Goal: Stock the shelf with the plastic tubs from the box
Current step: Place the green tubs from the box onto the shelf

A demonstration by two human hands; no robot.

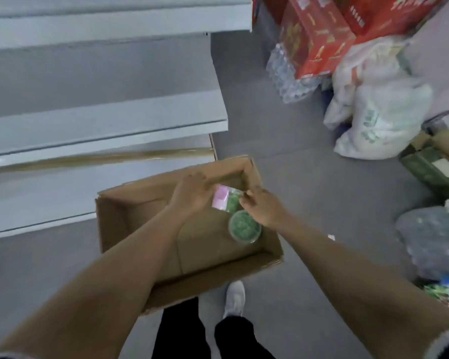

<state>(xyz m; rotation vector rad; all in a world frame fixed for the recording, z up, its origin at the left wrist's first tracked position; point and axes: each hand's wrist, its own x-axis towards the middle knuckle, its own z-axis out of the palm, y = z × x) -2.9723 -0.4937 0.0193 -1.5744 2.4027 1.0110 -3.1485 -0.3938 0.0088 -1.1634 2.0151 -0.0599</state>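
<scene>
An open cardboard box [140, 221] sits on the grey floor in front of me. Above its far right corner I hold a clear plastic tub [227, 199] with green contents and a pink label. My left hand [191, 194] grips its left side and my right hand [261, 207] pinches its right side. A second round tub [244, 226] with green contents stands on the box floor just below my right hand. The white shelf boards [101, 130] rise in steps at the left.
Red cartons [319, 42] and packs of water bottles [285, 73] stand at the back right. White plastic bags [376, 104] lie beside them. A green carton [430, 167] and a wrapped bottle pack [433, 242] sit at the right. My shoe [235, 297] is by the box's near edge.
</scene>
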